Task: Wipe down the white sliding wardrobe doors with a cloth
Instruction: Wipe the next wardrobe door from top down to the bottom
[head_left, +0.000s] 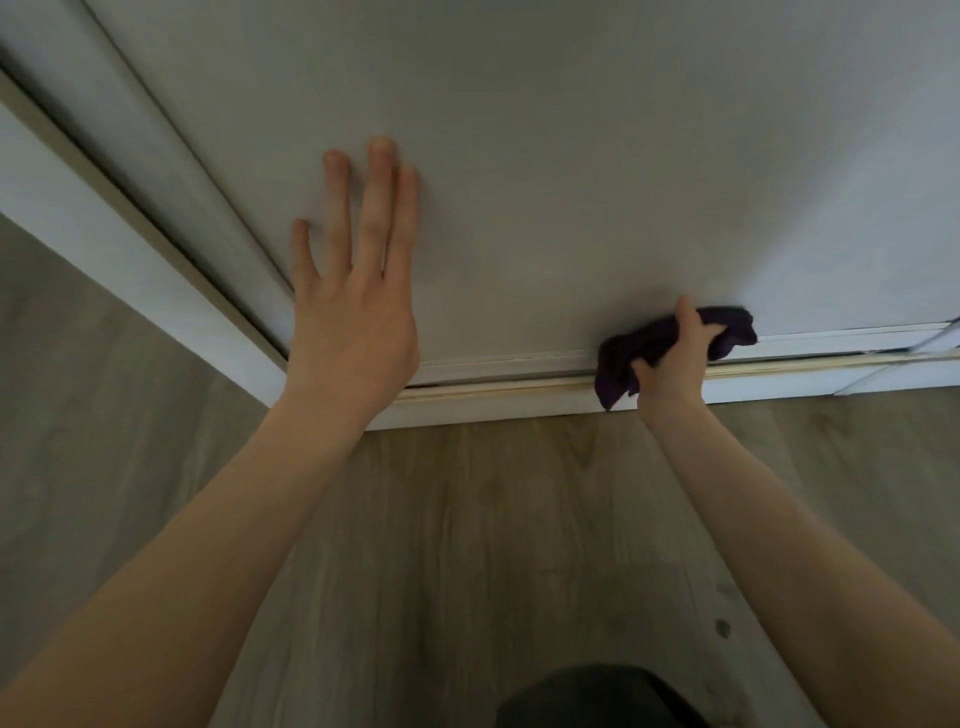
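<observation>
Pressing left hand (353, 312) flat, right hand (675, 358) gripping cloth (623, 353)

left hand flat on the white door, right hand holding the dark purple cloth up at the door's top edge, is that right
No: in the head view the right hand grips the crumpled dark purple cloth at the bottom edge of the white sliding wardrobe door, by the floor track. The left hand is flat on the door.

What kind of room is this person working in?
Probably a home bedroom or hallway: a white sliding wardrobe door sitting in a floor track, wood-look flooring, and a dark cloth held against the door's bottom edge.
</observation>
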